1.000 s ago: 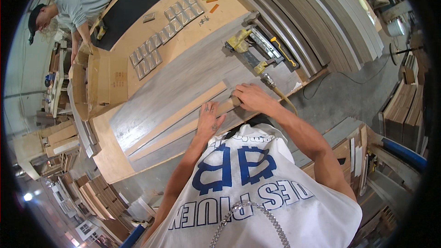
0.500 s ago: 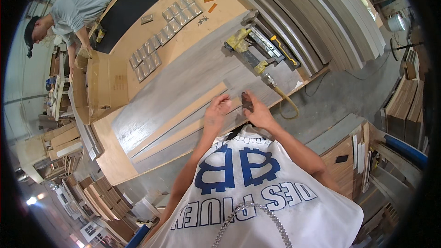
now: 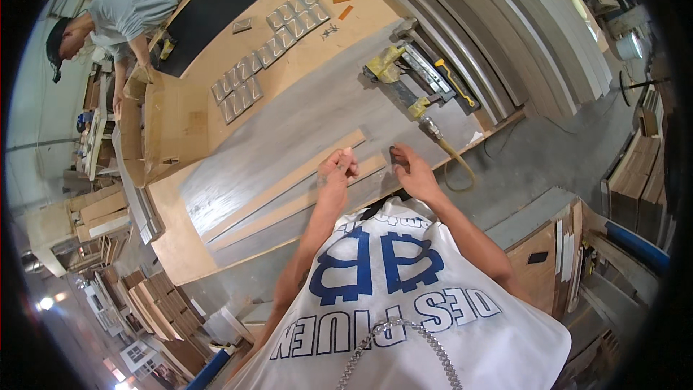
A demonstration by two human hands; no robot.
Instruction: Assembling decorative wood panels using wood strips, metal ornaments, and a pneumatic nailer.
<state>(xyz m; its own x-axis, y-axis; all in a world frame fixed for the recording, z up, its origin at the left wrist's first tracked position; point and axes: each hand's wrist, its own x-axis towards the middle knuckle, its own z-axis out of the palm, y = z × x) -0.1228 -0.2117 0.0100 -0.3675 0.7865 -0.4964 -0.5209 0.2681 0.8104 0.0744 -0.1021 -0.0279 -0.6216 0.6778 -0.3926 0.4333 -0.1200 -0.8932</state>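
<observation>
My left hand (image 3: 338, 168) hovers over the long pale wood strips (image 3: 289, 184) on the grey counter (image 3: 289, 137), fingers (image 3: 348, 153) pinched together. My right hand (image 3: 411, 172) holds a small dark object (image 3: 393, 153) beside it, near the yellow nail gun (image 3: 411, 79).

Workbench (image 3: 180, 130) with panel (image 3: 289, 137), nailer (image 3: 411, 79)

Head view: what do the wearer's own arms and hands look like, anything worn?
Both forearms are bare: no sleeves, gloves or watch visible. Left hand and right hand emerge from a sleeveless white shirt with blue print; a silver chain hangs below it.
</observation>
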